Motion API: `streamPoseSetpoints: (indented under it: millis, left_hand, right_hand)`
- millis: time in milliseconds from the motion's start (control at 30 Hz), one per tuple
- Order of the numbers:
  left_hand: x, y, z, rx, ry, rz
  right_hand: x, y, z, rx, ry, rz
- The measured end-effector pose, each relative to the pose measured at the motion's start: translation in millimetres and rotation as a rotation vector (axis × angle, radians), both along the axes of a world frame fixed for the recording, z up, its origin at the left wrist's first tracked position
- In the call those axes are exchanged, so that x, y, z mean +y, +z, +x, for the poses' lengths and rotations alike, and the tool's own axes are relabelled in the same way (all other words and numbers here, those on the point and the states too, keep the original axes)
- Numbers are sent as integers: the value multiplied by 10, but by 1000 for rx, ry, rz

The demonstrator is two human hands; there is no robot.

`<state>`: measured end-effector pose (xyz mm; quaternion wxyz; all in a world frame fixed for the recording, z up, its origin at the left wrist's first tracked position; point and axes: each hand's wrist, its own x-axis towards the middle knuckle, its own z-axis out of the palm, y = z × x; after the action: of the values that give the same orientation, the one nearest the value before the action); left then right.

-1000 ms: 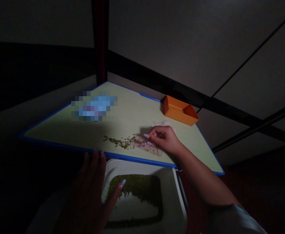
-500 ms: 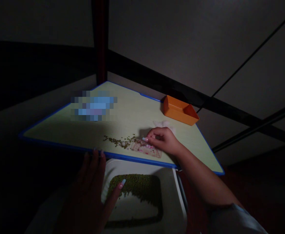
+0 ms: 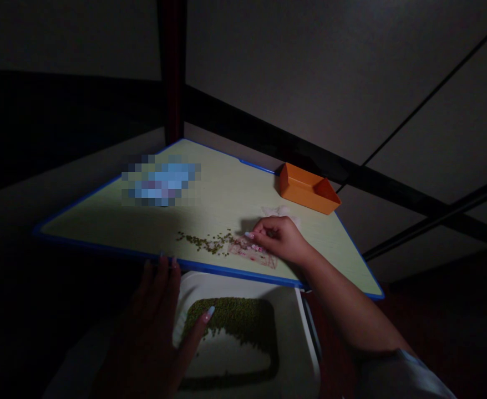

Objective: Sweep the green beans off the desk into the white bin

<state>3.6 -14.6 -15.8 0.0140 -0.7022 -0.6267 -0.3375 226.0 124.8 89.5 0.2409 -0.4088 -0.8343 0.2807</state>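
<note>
My right hand is pinched shut over the yellowish tabletop, thumb and index together. It grips a see-through bag with a pink pattern, which lies mostly beneath the hand; the exact hold is partly hidden. Left of the bag, small green beans are scattered in a loose strip. In deep shadow, my left hand is open, its fingers stretched toward the table's blue front edge. Its thumb extends over a white tub, where many more green beans cover part of the bottom.
An orange open box stands at the table's back right. A pale, crumpled-looking patch shows behind my right hand. At the left of the table lies a blurred-out blue item. Walls or panels border the table behind; the light is dim.
My right hand dipped slightly left and toward me, then returned partway right, the pink-patterned bag shifting along with it. My left hand, the tub and the scattered beans look unchanged.
</note>
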Motion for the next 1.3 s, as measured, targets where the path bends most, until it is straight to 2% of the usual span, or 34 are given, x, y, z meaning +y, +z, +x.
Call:
streamPoseSetpoints:
  millis: [100, 733, 967, 1300]
  left_hand:
    - [-9, 0, -1, 6, 6, -12]
    - [-3, 7, 14, -10, 10, 4]
    - [-8, 15, 13, -21, 5, -22]
    - [2, -3, 13, -6, 12, 2]
  right_hand:
    - [1, -10, -24, 10, 7, 19]
    - [-42, 13, -3, 51, 133, -100]
    - [-22, -9, 1, 71, 72, -48]
    - [-39, 2, -7, 69, 121, -95]
